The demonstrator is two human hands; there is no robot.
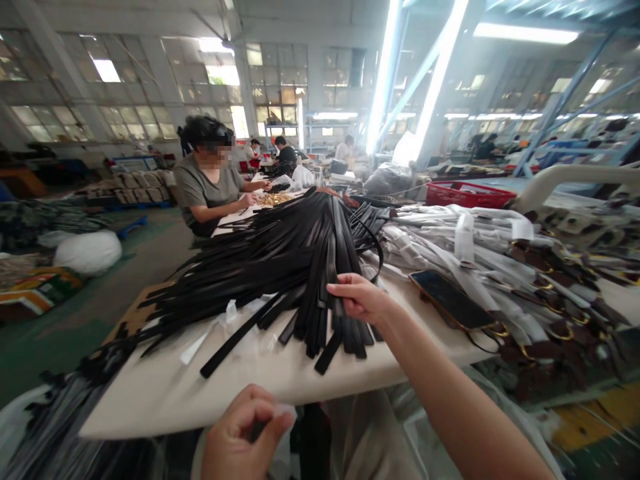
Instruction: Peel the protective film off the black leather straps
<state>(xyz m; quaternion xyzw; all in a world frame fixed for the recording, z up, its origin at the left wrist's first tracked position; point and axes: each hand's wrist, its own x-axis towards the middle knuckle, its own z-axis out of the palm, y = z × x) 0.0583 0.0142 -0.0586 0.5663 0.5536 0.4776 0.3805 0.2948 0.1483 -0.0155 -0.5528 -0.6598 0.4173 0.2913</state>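
Observation:
A large pile of black straps (250, 267) fans out over the white tabletop (165, 400), their ends hanging towards me. My right hand (363, 298) reaches across the front of the pile, its thumb and fingers closed on one black strap (332, 257). Lower down, in front of the table edge, my left hand (245, 433) is closed, with a scrap of thin whitish film (286, 415) between thumb and fingers. Part of that film is hidden behind the hand. More white film (235, 320) lies under the strap ends.
On the right, a phone (450, 300) rests beside white-wrapped straps (450, 240) with brown ends and gold-coloured rings. A red crate (465, 195) stands behind them. Across the table a co-worker (210, 180) handles small gold-coloured pieces (275, 199). More dark straps (65, 413) hang at lower left.

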